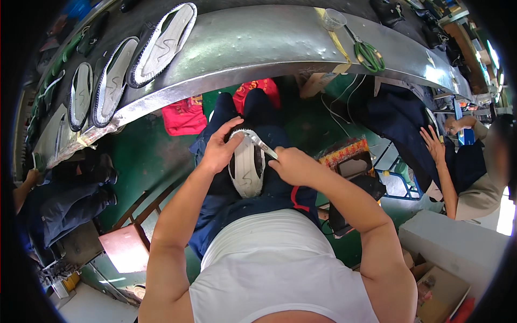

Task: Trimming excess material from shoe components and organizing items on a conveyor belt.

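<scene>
An unfinished shoe (245, 168) lies sole up on my lap, its pale insole facing me and a dark, gathered edge around it. My left hand (219, 146) grips its far end, thumb on the edge and fingers wrapped over the dark upper. In my right hand (295, 168) is a pair of metal pliers (264, 146), the handles closed in my fist. The curved head of the pliers rests at the shoe's far right edge, close to my left thumb. Whether the jaws are biting the upper is too small to tell.
A metal-topped bench (258, 40) curves across the far side. On its left lie several similar shoes (164, 46), sole up. Green-handled scissors (369, 56) and a clear plastic cup (334, 19) sit right of centre. A co-worker (474, 177) sits at right, another at far left.
</scene>
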A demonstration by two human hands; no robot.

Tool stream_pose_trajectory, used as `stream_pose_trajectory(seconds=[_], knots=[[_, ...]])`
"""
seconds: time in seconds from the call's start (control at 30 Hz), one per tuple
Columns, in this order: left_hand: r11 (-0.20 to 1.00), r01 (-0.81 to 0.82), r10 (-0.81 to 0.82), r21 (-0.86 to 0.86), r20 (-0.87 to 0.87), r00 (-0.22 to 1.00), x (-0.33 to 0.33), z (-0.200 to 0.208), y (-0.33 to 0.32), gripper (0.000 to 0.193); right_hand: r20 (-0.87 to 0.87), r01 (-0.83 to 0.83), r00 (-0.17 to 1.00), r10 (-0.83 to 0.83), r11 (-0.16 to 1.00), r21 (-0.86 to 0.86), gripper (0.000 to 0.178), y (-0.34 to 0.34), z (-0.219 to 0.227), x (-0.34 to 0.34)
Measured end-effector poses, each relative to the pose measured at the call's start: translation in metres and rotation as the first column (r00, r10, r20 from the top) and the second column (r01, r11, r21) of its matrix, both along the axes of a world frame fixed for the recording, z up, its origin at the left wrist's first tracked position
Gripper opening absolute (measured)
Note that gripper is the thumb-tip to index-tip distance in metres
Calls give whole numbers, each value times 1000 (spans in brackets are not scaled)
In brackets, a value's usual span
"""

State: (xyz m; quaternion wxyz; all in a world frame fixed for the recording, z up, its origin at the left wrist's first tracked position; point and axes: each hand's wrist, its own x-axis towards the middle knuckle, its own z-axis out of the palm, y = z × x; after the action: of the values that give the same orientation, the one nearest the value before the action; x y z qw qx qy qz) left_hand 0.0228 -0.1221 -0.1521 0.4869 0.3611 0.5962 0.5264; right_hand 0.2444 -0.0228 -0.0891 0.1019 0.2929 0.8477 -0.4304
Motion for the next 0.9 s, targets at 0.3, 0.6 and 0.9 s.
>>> stream_pose_trajectory(seconds=[0.3, 0.6, 0.9], knots=[[987, 126, -111, -103, 140, 984, -6, 5, 12, 49, -21, 111, 993, -113, 988, -104, 43, 22, 2, -30], [988, 51, -80, -147, -197, 977, 3, 4, -1, 60, -207, 417, 893, -399, 563, 713, 36, 154, 90, -39], [993, -50, 115, 106, -800, 589, 12, 4, -18, 59, -272, 353, 895, -354, 187, 917, 24, 264, 67, 30]])
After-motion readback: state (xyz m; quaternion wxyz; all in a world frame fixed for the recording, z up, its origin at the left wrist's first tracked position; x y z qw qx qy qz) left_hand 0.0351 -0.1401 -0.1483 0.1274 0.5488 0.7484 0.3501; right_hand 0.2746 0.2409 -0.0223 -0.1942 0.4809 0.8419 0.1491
